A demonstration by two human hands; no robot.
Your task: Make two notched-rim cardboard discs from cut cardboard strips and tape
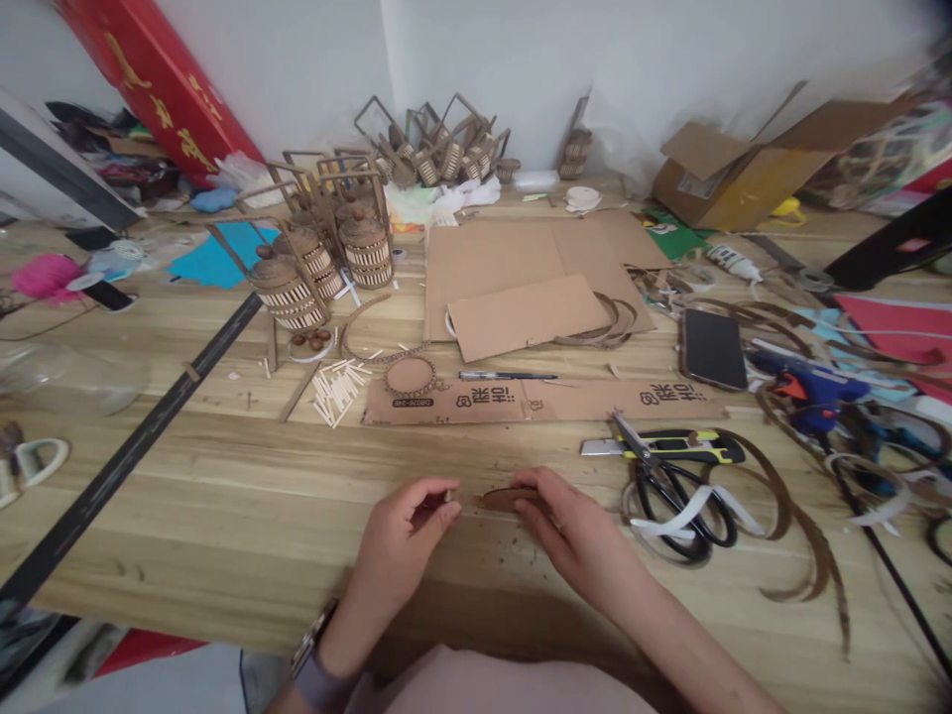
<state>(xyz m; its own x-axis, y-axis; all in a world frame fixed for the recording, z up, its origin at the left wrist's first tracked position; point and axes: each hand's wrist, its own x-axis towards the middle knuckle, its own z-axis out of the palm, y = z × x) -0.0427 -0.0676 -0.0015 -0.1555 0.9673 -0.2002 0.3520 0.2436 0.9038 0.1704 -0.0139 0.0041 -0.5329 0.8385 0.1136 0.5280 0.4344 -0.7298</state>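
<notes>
Just in front of my body, my left hand point(416, 526) pinches a tiny brown piece point(450, 495) between thumb and fingertips; its kind is too small to make out. A short gap to the right, my right hand point(569, 526) grips a thin brown cardboard piece point(500, 499), seen nearly edge-on, with part of it hidden by the fingers. Dark crumbs lie on the wooden table below the hands. Beyond them is a printed cardboard strip point(483, 402), with a cardboard circle point(410, 376) edged by a twisted cord at its left end. A pen point(507, 376) lies behind the strip.
Black scissors point(673, 496) and a utility knife point(669, 446) lie right of my hands, among curled brown strips point(814, 555). Farther right are a phone point(712, 349) and a blue glue gun point(814, 392). Small sticks point(338, 392) and woven baskets point(290, 293) stand left.
</notes>
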